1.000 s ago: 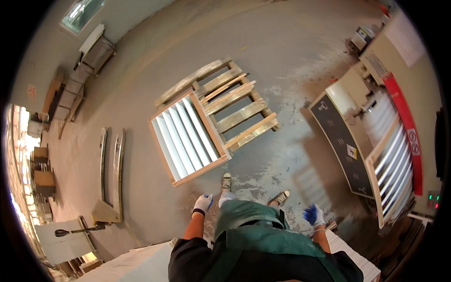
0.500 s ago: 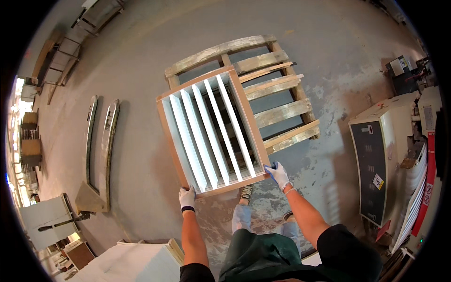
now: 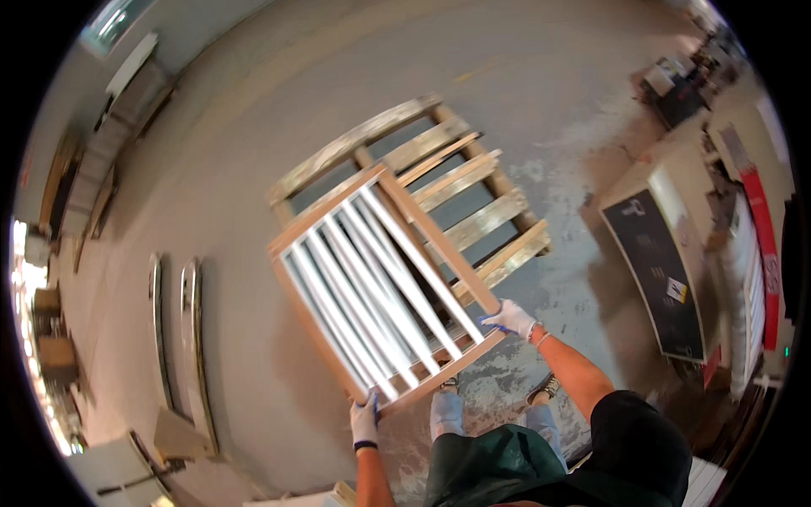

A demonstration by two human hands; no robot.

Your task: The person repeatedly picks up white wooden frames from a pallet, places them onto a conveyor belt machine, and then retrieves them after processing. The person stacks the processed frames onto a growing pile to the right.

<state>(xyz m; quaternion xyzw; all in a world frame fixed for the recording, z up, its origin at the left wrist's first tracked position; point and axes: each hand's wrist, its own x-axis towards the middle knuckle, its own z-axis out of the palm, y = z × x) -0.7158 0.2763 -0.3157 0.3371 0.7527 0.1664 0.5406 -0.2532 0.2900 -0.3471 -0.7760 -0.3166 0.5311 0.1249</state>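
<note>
Left hand [image 3: 365,422] and right hand [image 3: 509,318] were clamped on near corners of slatted wooden frame [image 3: 384,283], held over the pallet [image 3: 448,182]; mid-carry step, next move probably needed a level, two-handed lift

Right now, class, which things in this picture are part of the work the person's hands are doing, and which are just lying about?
In use:
- slatted frame, wooden with white slats
- left hand, gloved, gripping the frame's near corner
- right hand, gloved, gripping its other near corner
- pallet, under the frame's far end

Lying about:
- two curved strips on the floor
- dark-fronted cabinet
</note>
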